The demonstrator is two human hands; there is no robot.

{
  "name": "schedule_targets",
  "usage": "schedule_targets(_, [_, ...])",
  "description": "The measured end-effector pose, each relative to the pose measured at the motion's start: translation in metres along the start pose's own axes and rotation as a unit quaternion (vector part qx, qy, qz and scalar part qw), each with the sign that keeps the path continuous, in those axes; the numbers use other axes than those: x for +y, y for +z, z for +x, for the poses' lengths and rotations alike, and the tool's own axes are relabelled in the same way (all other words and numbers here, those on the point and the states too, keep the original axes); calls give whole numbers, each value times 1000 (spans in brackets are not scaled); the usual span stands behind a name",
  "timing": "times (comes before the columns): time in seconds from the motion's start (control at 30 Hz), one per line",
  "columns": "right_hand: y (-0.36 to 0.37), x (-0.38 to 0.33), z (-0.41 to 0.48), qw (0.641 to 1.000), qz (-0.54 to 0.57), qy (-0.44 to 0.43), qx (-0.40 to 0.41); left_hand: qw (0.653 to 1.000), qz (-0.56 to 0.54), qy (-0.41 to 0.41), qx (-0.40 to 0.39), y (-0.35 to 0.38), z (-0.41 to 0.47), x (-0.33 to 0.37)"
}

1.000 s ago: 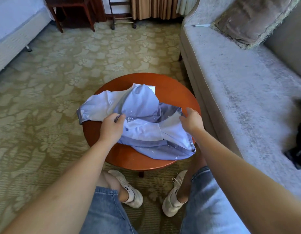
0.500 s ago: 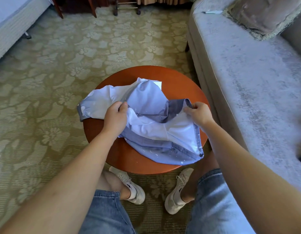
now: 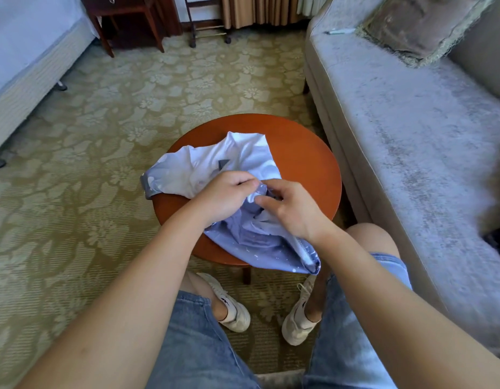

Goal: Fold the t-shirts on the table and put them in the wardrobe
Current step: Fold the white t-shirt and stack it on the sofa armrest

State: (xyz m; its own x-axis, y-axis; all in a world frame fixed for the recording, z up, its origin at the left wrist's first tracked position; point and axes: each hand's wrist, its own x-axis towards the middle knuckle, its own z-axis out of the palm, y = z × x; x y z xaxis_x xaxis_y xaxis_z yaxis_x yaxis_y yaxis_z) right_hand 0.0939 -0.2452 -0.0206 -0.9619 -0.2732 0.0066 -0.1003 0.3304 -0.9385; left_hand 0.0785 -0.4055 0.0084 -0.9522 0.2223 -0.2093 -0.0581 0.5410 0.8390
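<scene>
- The light blue t-shirt [image 3: 184, 178] lies crumpled on the round wooden table [image 3: 305, 153], covering the table's near-left part. What looks like a sleeve hangs over the table's left edge, and a stitched hem droops past its near edge toward the person's knees.
- The left hand [image 3: 226, 196] is over the middle of the table. Its fingers are curled and grip a bunched fold of the cloth.
- The right hand [image 3: 289, 210] is just beside it, also above the table's middle, with thumb and fingers curled in to pinch the same ridge of fabric.
- Both hands meet at one spot, probably to find a seam or the collar so the shirt can be pulled out straight and laid flat.
- Folding looks barely begun: the shirt is a heap with no clean fold showing.
- The table top is small for the garment, so the overhanging parts could slide off once the grip lifts.
- Only this one shirt shows on the table, and no wardrobe is in view.
- Right of the table stands a grey sofa [image 3: 411, 122], with a fringed cushion [image 3: 417, 26] at the end far from the table.
- Far left of the table is the edge of a bed [image 3: 24, 57].
</scene>
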Motion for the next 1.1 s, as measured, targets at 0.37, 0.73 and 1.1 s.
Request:
schedule_targets(0.37, [-5, -4, -8, 986, 145, 71, 38, 995, 18, 14, 97, 6, -26, -25])
schedule_targets(0.73, [-1, 20, -16, 967, 218, 97, 94, 956, 168, 49, 234, 10, -36, -42])
schedule_targets(1.1, [-16, 32, -21, 965, 222, 125, 58, 983, 117, 35, 137, 10, -38, -42])
